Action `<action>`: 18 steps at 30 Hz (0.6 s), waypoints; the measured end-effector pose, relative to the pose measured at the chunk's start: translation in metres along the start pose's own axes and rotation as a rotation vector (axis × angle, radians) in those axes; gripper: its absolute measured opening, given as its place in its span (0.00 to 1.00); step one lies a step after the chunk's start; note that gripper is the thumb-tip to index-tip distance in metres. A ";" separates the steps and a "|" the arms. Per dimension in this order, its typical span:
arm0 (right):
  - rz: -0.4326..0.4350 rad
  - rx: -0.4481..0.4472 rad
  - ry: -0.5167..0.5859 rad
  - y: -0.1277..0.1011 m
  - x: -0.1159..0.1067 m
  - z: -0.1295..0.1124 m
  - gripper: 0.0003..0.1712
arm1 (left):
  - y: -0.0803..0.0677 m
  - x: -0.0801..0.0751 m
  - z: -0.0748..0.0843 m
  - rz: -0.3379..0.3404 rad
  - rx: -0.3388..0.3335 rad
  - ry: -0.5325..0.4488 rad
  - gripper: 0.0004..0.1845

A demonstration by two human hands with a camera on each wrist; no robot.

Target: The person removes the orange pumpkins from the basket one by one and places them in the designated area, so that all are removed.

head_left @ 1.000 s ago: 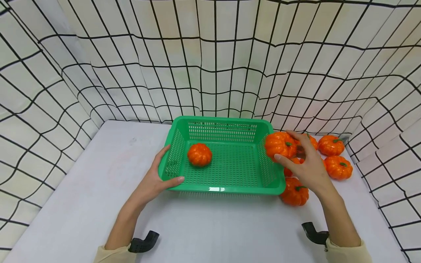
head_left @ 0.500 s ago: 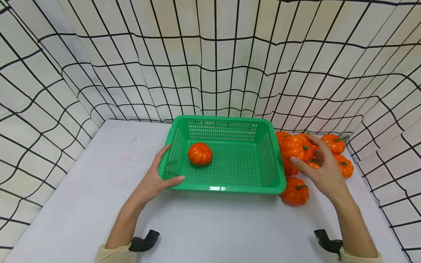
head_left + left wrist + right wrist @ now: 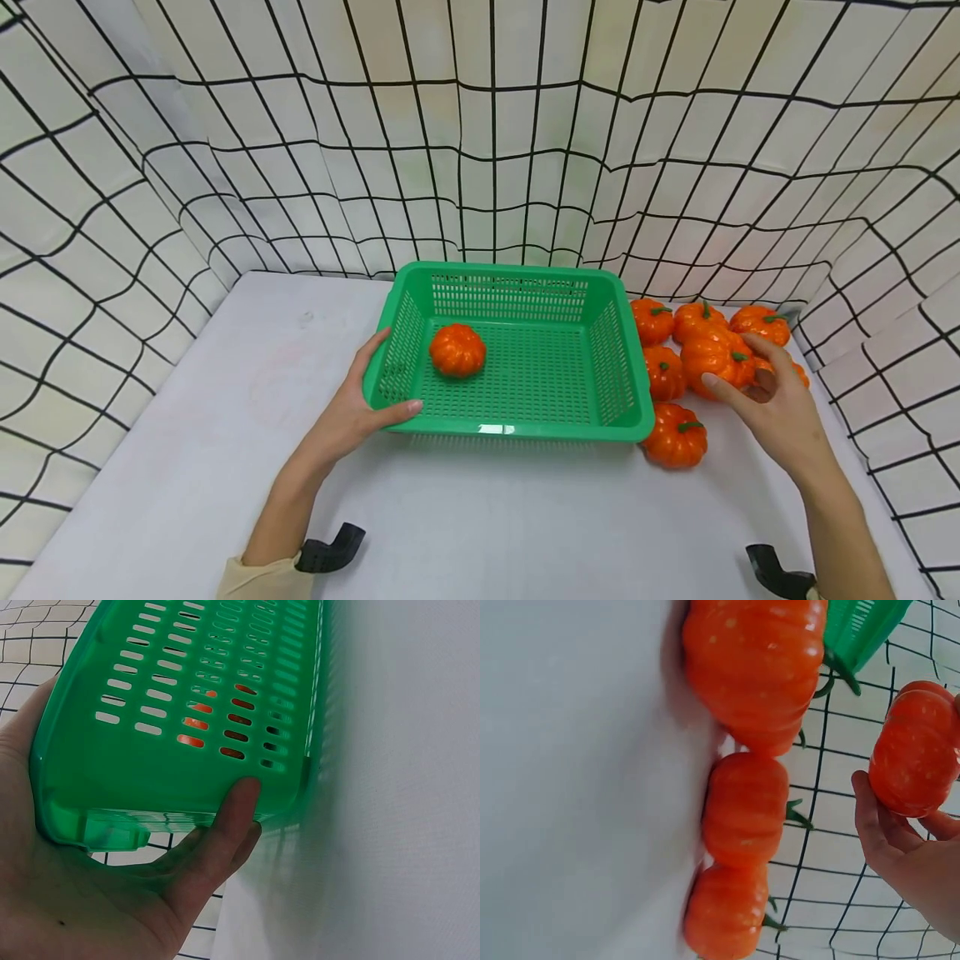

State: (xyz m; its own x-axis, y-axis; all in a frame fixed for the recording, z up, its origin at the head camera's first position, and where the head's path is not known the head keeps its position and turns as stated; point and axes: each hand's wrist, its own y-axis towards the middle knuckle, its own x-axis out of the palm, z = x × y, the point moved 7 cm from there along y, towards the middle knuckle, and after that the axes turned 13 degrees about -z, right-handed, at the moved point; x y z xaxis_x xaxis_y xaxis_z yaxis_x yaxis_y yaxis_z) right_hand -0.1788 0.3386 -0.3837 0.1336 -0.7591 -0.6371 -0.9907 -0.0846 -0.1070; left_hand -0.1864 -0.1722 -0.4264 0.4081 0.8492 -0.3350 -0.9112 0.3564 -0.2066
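Observation:
On the table, a green plastic basket [image 3: 566, 432] with slotted walls holds one orange toy pumpkin [image 3: 457, 351] toward its left side. My left hand [image 3: 356, 417] grips the basket's left front corner, thumb over the front rim. In the left wrist view, fingers [image 3: 240, 806] lie against the basket's slotted wall [image 3: 150, 780]. My right hand [image 3: 786, 412] holds another toy pumpkin [image 3: 707, 360] between thumb and fingers, above the group right of the basket. The right wrist view shows this held pumpkin [image 3: 915, 750] raised off the table.
Several more toy pumpkins with green stems crowd the table right of the basket, including a front one [image 3: 676, 437] against its corner and a back right one [image 3: 760, 325]. White walls with black netting [image 3: 491, 167] enclose the white table [image 3: 480, 517] behind and at both sides.
My right hand has carried its pumpkin rightward and slightly down, from the basket's right rim to over the other pumpkins. The left hand, basket and pumpkin inside stay in place.

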 end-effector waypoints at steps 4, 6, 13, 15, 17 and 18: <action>-0.010 0.035 0.000 -0.004 -0.003 0.014 0.55 | 0.001 0.001 0.000 -0.002 0.001 -0.002 0.58; -0.012 0.046 -0.003 -0.005 -0.004 0.019 0.56 | 0.001 0.001 0.000 -0.002 0.001 -0.004 0.58; -0.072 0.090 -0.024 -0.005 -0.007 0.031 0.56 | 0.001 0.000 0.000 0.003 0.000 -0.004 0.59; -0.088 0.117 -0.053 -0.007 -0.007 0.035 0.56 | 0.000 0.000 0.000 0.003 0.000 -0.008 0.59; -0.096 0.142 -0.086 -0.009 -0.007 0.039 0.57 | 0.001 0.000 -0.001 0.003 0.002 -0.012 0.58; -0.101 0.148 -0.102 -0.010 -0.008 0.042 0.57 | 0.001 0.000 -0.001 0.002 0.003 -0.012 0.58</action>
State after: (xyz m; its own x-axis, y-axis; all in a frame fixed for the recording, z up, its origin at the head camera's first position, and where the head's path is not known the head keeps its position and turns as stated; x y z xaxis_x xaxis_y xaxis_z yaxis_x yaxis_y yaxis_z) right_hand -0.1684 0.3723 -0.4096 0.2414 -0.6818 -0.6905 -0.9583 -0.0553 -0.2804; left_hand -0.1870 -0.1721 -0.4271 0.4055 0.8548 -0.3240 -0.9122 0.3559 -0.2029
